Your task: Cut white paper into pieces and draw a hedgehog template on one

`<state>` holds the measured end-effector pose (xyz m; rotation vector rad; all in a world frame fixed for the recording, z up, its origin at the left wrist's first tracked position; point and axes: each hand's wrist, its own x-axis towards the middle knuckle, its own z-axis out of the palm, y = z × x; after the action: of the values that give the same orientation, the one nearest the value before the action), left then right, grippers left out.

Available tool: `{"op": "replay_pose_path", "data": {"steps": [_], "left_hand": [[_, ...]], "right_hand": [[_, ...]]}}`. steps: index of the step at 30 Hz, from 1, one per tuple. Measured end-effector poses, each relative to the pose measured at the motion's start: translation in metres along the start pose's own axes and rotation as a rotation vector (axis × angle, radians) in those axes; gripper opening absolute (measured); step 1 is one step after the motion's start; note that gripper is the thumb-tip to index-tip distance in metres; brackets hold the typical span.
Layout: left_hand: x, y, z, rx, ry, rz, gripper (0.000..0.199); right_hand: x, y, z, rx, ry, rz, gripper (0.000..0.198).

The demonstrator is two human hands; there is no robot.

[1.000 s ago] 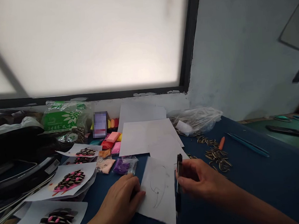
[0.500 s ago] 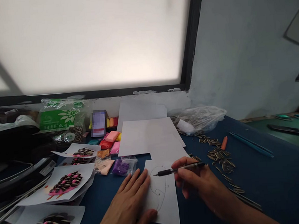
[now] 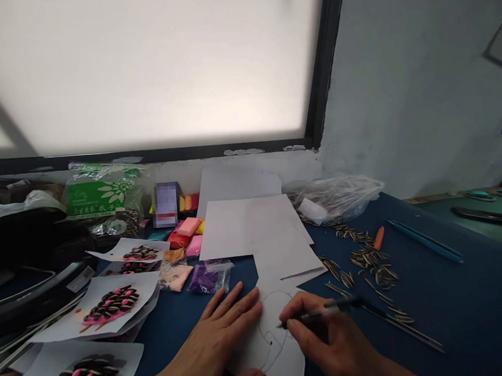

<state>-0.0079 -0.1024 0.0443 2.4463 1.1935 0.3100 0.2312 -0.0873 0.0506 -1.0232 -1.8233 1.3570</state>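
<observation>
A dark pen (image 3: 314,316) is pinched in my right hand (image 3: 334,339), its tip over or on a small white sheet (image 3: 283,373). That sheet carries a thin drawn outline (image 3: 268,323), a rounded shape with a curl and a dot near its lower left. My left hand (image 3: 220,337) lies flat with fingers spread along the sheet's left side. Beyond it, larger white sheets (image 3: 245,225) lie toward the wall. Striped sunflower seeds (image 3: 372,260) are scattered right of my right hand.
Several cards with seed-covered figures (image 3: 109,304) lie at left. Coloured clay packets (image 3: 203,279) and a green seed bag (image 3: 96,197) stand behind. An orange stick (image 3: 379,238), blue tweezers-like tool (image 3: 427,242), metal rod (image 3: 404,329) and clear plastic bag (image 3: 340,196) are on the right.
My right hand has moved down and toward me, the pen tip shifting to the outline's right part. The sheet and my left hand have slid slightly toward me. The view has shifted a little.
</observation>
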Motion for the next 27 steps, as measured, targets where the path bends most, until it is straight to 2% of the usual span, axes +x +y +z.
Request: {"op": "replay_pose_path", "data": {"steps": [2, 6, 10, 17, 27], "left_hand": [[-0.001, 0.0, 0.001, 0.013, 0.016, 0.004, 0.075], [-0.001, 0.0, 0.001, 0.045, 0.002, 0.019, 0.075], [0.002, 0.002, -0.001, 0.074, -0.029, 0.007, 0.076], [0.005, 0.005, -0.004, 0.046, -0.077, -0.024, 0.077], [0.004, 0.004, -0.003, 0.01, -0.058, -0.021, 0.078]], "right_hand": [[0.0, 0.0, 0.002, -0.086, 0.003, -0.058, 0.022], [0.001, 0.007, 0.005, -0.183, -0.031, -0.085, 0.011], [0.002, 0.015, 0.008, -0.248, -0.027, -0.168, 0.014], [0.003, 0.016, 0.009, -0.272, -0.026, -0.18, 0.018], [0.002, 0.017, 0.01, -0.288, -0.06, -0.152, 0.018]]}}
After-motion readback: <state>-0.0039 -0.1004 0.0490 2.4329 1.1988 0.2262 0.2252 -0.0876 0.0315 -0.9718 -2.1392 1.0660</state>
